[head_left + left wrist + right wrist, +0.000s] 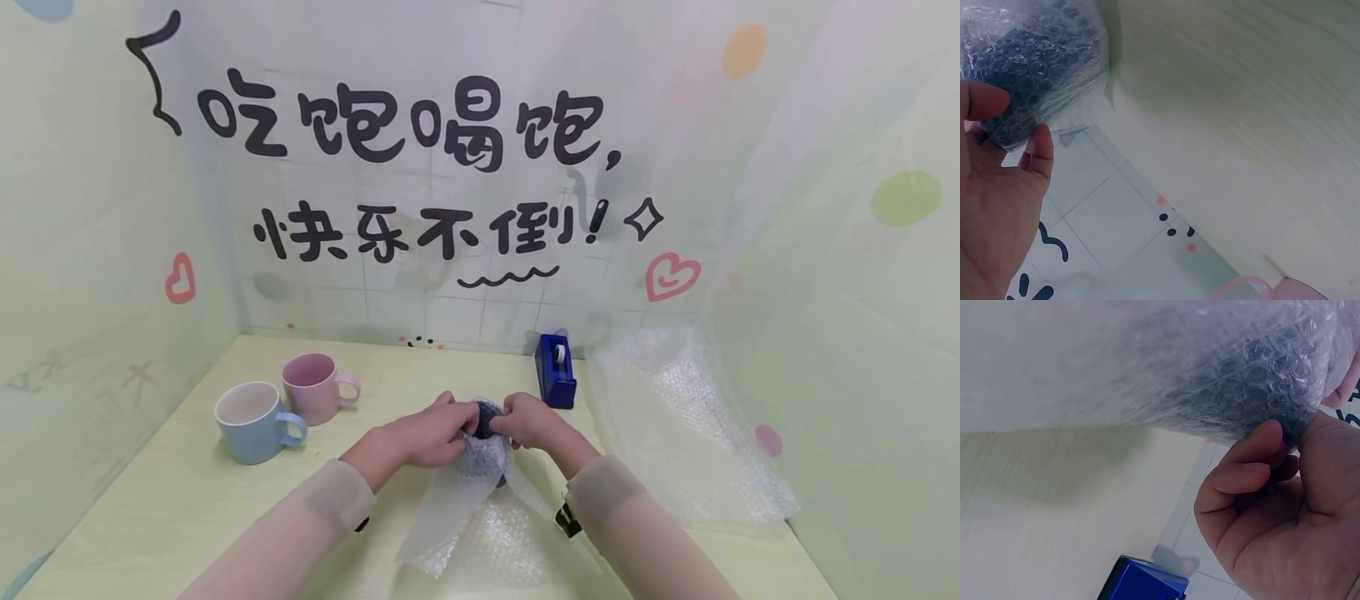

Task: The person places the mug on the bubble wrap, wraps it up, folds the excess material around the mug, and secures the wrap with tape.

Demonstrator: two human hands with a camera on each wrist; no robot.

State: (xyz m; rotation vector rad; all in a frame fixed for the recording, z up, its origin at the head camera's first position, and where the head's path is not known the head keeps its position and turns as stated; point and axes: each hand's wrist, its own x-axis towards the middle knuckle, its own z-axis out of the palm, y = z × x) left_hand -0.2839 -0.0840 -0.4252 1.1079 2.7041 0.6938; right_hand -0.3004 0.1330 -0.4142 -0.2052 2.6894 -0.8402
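A dark blue, cup-like object stands at the front middle of the table, wrapped in bubble wrap. Most of it is hidden by the wrap and the hands. My left hand grips the wrapped rim from the left, with thumb and fingers on either side of the film in the left wrist view. From the right, my right hand pinches the bubble wrap at the same rim, fingers curled. Loose wrap trails toward me over the table.
A light blue mug and a pink mug stand on the left. Behind my right hand is a blue tape dispenser. More bubble wrap sheets lie along the right side, against the printed curtain.
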